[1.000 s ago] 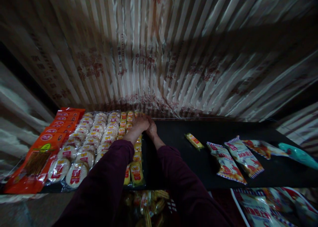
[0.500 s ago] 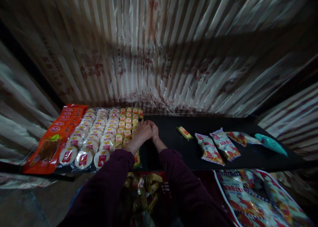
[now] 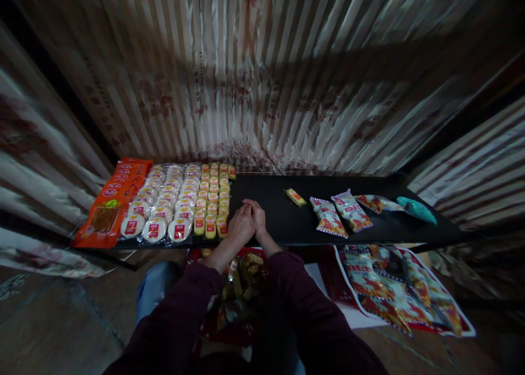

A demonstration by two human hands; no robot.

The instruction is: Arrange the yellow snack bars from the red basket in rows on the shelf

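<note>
My left hand [image 3: 241,226] and my right hand [image 3: 257,217] are pressed together above the front half of the black shelf [image 3: 283,222]. Their fingers are closed against each other, and whatever may lie between them is hidden. Just left of them stand tight rows of small yellow snack packs [image 3: 210,222], beside rows of round white crackers in clear wrappers [image 3: 154,228]. A single yellow pack [image 3: 295,197] lies tilted on the shelf to the right, apart from my hands.
Orange snack bags [image 3: 104,216] overlap at the far left. Two white-and-orange bags [image 3: 328,216], another bag [image 3: 377,203] and a teal packet [image 3: 417,209] lie on the right. Below are a red basket of gold-wrapped packs [image 3: 246,274] and an open bag of snacks [image 3: 394,287].
Both hands have drawn slightly back from the yellow rows toward the shelf's front. Those rows now show a straight front and right side. The camera view has shifted, showing more floor.
</note>
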